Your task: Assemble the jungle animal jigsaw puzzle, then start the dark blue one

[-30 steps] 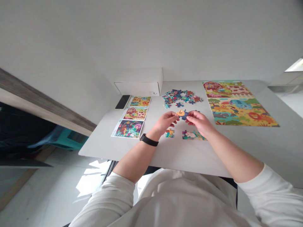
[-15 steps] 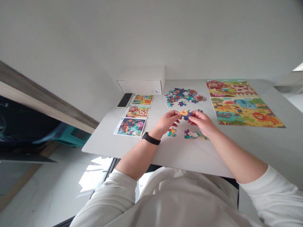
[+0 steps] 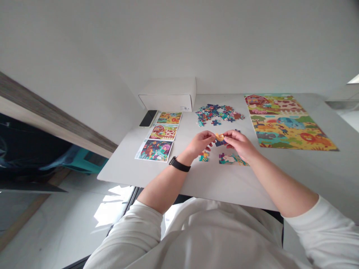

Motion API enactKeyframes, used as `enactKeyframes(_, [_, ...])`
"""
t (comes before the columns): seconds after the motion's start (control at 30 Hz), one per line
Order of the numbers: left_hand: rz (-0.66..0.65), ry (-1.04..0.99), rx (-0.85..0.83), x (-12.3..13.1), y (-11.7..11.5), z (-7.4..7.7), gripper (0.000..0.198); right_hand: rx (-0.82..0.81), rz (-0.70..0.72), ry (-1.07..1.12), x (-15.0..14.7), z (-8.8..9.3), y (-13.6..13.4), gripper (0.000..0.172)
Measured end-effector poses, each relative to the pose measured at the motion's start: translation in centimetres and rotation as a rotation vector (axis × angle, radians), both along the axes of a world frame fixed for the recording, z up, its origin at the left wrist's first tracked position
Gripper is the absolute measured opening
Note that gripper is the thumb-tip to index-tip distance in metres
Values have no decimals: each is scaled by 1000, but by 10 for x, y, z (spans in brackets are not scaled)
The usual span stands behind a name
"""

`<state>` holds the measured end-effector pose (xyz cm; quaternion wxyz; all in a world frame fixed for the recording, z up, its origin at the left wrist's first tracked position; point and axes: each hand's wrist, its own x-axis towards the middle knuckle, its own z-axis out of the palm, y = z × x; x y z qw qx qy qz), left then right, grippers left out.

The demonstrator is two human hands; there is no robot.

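Between my two hands is a dark blue and orange jigsaw puzzle piece [image 3: 220, 141], raised a little over the table. My left hand [image 3: 201, 143] pinches its left side, and my right hand [image 3: 238, 142] pinches the right side; whether it is one piece or two joined cannot be told. Just below, a joined strip of puzzle pieces [image 3: 230, 159] with a white animal lies partly under my right hand. A small teal and yellow puzzle section [image 3: 203, 156] rests near my left wrist. Beyond my hands spreads a heap of loose puzzle pieces [image 3: 215, 112].
A picture sheet [image 3: 159, 138] with three printed scenes lies on the left, beside a phone [image 3: 148, 118]. Behind them stands a white box [image 3: 168, 98] near the wall. Farm and safari puzzle pictures [image 3: 288, 125] cover the right part of the white table [image 3: 213, 183].
The held puzzle piece has turned between my fingers, its orange part now nearer the middle and top. My hands have stayed in nearly the same place.
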<state>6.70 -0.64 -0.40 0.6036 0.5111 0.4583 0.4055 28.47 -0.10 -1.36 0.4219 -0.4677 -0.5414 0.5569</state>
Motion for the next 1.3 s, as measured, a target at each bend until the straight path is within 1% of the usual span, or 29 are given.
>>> enactKeyframes(0.17, [-8,18,14,1,1,-2,26,-6,-1,4,-1,-3,1,48])
enactKeyframes(0.33, [5,32,32,-1,1,-2,32,-1,2,-18,0,-3,2,45])
enactKeyframes(0.5, [-23,27,40,-2,1,-2,29,9,17,-33,0,-1,3,43])
enactKeyframes(0.67, [7,41,50,0,3,-6,34,37,38,-42,-1,-2,3,45])
enactKeyframes(0.8, [13,26,70,0,3,-7,33,19,2,-10,-2,-2,3,43])
enactKeyframes(0.93, [-29,35,50,1,3,-7,30,-47,-65,45,-2,0,2,47])
enactKeyframes(1.0, [-36,38,38,2,2,-7,28,-78,-71,63,-2,0,2,49])
enactKeyframes(1.07, [-25,24,32,3,1,-5,28,-96,-56,72,-2,-1,2,50])
enactKeyframes(1.17, [0,-16,30,3,0,-3,30,-99,-17,59,0,-5,3,46])
enactKeyframes(1.3, [53,-38,48,0,1,-1,29,-109,99,-37,2,-9,5,41])
